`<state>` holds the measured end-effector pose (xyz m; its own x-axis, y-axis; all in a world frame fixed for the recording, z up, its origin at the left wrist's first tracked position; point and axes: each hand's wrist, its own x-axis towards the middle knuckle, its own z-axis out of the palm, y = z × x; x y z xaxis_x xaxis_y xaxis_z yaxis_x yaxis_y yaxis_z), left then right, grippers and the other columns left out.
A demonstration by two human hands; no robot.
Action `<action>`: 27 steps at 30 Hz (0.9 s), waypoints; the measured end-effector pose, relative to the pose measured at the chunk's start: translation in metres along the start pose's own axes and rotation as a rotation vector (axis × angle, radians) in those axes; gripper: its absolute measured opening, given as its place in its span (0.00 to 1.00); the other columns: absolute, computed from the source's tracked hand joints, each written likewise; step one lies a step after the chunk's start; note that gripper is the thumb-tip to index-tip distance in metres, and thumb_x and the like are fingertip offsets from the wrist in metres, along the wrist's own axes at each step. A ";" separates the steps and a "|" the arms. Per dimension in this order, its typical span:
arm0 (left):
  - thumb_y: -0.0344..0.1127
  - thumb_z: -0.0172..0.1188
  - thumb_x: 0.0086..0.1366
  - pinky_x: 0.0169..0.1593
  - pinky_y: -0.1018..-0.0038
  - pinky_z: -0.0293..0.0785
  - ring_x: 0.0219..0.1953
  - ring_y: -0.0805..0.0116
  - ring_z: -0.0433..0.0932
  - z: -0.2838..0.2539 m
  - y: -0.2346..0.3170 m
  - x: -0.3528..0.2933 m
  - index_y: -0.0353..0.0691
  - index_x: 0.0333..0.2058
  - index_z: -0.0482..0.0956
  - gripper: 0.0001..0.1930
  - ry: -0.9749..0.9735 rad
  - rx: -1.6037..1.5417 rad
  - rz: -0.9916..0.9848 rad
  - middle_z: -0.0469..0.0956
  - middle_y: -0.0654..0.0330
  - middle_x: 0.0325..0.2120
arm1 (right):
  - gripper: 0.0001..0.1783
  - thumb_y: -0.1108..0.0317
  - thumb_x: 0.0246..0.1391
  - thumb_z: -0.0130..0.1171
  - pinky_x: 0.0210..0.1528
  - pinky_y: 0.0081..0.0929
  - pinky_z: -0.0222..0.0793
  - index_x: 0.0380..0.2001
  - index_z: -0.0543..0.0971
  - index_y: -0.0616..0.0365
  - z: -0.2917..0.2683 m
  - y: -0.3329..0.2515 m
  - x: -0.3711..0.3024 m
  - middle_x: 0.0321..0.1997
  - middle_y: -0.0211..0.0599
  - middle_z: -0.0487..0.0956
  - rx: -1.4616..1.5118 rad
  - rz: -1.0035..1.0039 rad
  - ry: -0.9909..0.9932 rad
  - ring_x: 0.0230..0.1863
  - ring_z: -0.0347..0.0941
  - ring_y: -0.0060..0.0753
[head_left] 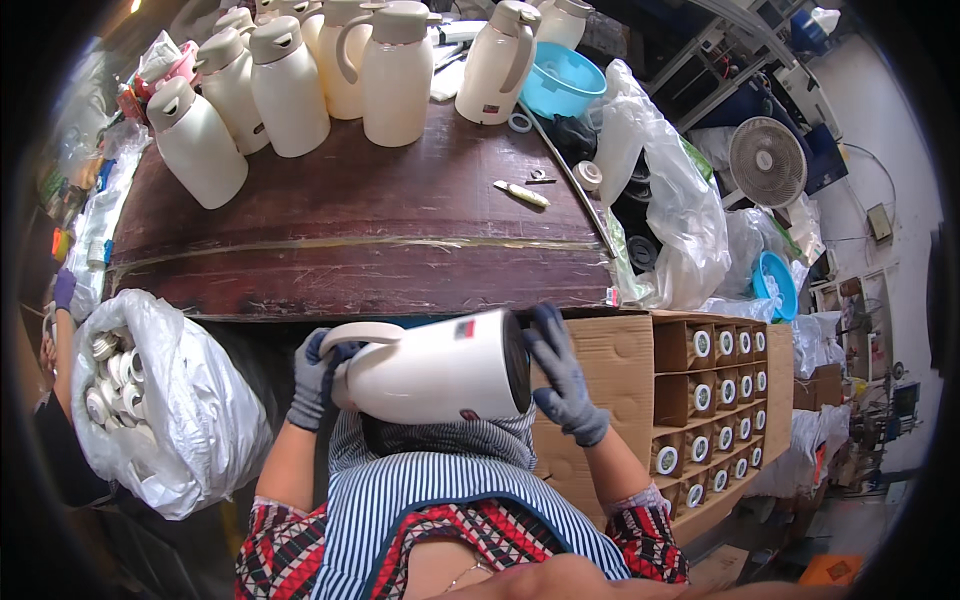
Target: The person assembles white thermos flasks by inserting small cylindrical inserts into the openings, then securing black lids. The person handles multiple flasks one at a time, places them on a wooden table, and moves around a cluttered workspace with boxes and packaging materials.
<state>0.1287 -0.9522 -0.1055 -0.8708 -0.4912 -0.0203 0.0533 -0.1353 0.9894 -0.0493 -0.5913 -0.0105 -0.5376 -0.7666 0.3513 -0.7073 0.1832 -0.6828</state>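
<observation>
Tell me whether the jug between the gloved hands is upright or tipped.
Tipped on its side: the white jug points sideways, its handle at the left hand and its dark base facing the right hand.

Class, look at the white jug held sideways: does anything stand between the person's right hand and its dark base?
Nothing visible does. The open, gloved right hand is right beside the dark base of the white jug; whether they touch is unclear.
</observation>
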 end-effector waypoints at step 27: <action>0.36 0.62 0.69 0.42 0.70 0.78 0.35 0.66 0.83 0.030 0.013 0.009 0.34 0.40 0.81 0.10 0.010 0.093 0.015 0.84 0.57 0.33 | 0.47 0.34 0.68 0.42 0.78 0.48 0.44 0.76 0.56 0.59 -0.016 -0.058 0.056 0.79 0.56 0.55 0.240 0.140 0.039 0.80 0.47 0.56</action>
<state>0.1070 -0.9325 -0.0886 -0.8653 -0.5012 -0.0061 0.0205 -0.0475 0.9987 -0.0458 -0.6346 0.0589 -0.6428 -0.7192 0.2639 -0.4983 0.1309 -0.8571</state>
